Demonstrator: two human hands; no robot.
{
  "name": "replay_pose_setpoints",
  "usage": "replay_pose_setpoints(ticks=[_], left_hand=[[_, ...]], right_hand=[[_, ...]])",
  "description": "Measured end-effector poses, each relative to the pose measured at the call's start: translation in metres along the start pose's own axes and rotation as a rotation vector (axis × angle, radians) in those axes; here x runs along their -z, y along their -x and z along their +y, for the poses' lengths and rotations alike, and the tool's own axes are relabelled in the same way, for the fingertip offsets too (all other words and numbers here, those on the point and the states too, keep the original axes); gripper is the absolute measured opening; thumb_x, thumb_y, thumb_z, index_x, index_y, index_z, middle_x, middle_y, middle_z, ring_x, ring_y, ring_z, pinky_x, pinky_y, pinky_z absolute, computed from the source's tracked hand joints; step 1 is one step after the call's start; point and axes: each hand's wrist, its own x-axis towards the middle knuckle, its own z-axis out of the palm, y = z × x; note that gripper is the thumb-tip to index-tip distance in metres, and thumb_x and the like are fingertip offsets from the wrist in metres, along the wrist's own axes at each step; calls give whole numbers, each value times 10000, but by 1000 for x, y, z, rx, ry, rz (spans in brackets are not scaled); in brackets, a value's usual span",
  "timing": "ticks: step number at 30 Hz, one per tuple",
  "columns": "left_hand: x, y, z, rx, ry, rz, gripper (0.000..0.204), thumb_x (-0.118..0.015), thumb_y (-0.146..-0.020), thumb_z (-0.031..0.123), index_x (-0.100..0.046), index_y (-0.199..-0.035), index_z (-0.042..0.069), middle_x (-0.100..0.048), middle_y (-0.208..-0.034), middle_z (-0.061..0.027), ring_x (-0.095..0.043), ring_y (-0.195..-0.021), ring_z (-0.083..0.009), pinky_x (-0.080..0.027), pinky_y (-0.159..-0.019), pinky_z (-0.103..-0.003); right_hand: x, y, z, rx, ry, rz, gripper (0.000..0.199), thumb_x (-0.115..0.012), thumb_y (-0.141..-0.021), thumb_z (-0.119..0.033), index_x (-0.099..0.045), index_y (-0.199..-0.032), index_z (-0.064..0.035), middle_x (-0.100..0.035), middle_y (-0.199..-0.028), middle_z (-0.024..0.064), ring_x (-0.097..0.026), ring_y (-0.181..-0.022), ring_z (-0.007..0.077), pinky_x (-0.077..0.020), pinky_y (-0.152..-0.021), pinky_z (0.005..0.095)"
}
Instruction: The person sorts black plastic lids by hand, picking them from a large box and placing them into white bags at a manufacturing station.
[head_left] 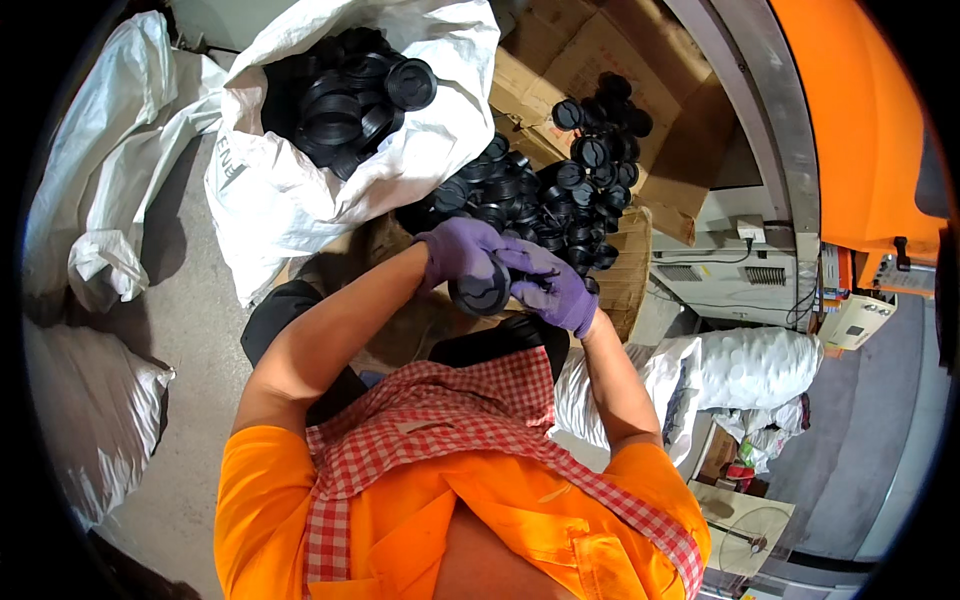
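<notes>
Both hands wear purple gloves and meet in front of my body. My left hand (462,252) is closed around a round black plastic cap (482,291), whose flat face is turned up. From the other side, my right hand (552,284) has its fingers bent against the same cap, and part of its grip is hidden. Just beyond the hands lies a heap of similar black caps (592,153), spilling over cardboard. More black caps (331,118) fill an open white woven sack (262,205) to the far left.
An opened cardboard box (690,125) stands behind the heap. White sacks (85,400) lie on the left floor, and another bulging sack (760,365) is on the right. An orange machine panel (860,120) and a grey cabinet (735,270) border the right side.
</notes>
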Motion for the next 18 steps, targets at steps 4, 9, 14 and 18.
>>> replay_pose_setpoints(ticks=[4, 9, 14, 18], left_hand=[[-1, 8, -13, -431, -516, 148, 272, -669, -700, 106, -616, -959, 41, -608, -936, -77, -587, -869, -192, -478, -772, -319], [-13, 32, 32, 451, 804, -122, 193, -658, -683, 112, -594, -863, 84, -577, -831, -49, -592, -808, -259, -494, -736, -385], [-10, 26, 46, 25, -706, -36, 292, -602, -697, 162, -596, -968, 55, -607, -859, -55, -589, -785, -177, -486, -732, -353], [25, 30, 39, -130, 1028, 62, 279, -570, -721, 228, -580, -913, 26, -584, -833, -43, -567, -765, -162, -466, -737, -311]], right_hand=[[-19, -1, -6, -58, 136, 140, 371, -609, -791, -74, -556, -1157, -38, -592, -950, 71, -569, -815, 210, -453, -726, 326], [-11, -13, -7, 213, 602, 252, 264, -594, -752, -58, -604, -1014, -85, -614, -868, 122, -557, -817, 337, -471, -738, 376], [-6, -21, -13, -455, 328, -345, 149, -611, -782, -179, -621, -857, -51, -626, -750, 108, -592, -722, 284, -478, -689, 326], [9, -16, 17, 91, 1688, 8, 246, -525, -882, -288, -616, -928, -63, -623, -800, 83, -595, -763, 236, -476, -760, 332]])
